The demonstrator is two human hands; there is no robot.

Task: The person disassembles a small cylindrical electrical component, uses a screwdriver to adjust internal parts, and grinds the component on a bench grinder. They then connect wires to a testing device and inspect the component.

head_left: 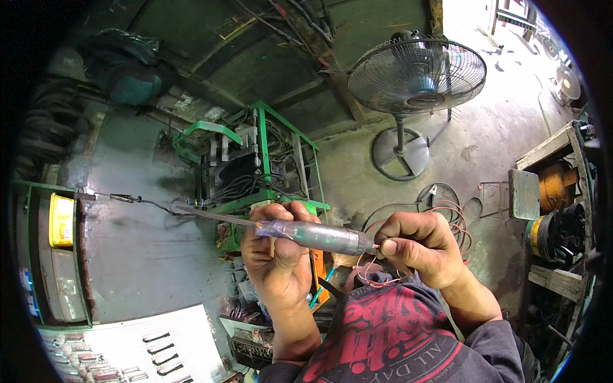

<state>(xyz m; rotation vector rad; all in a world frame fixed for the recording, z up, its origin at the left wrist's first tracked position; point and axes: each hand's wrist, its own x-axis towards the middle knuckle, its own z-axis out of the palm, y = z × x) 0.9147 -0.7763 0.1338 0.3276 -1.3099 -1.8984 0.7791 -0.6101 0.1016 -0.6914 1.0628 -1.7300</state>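
Observation:
Across the middle of the head view lies a test light [319,236] with a see-through, greyish-purple handle. Its thin metal probe [220,217] points left. My left hand [281,271] is closed round the probe end of the handle, thumb in front and fingers behind. At the other end, beside the ribbed cap, my right hand [424,246] pinches a thin pinkish wire [372,282] between thumb and forefinger. The wire loops loosely below, in front of my shirt. A black lead with a clip [124,198] appears near the probe's tip; whether they touch I cannot tell.
Ahead stands a green metal frame [263,147] with black cables. A pedestal fan [418,76] is on the concrete floor, near coiled red and black cables [456,220]. Wooden shelving [549,150] lines the right. At left are a yellow container [61,220] and a white pegboard [191,338].

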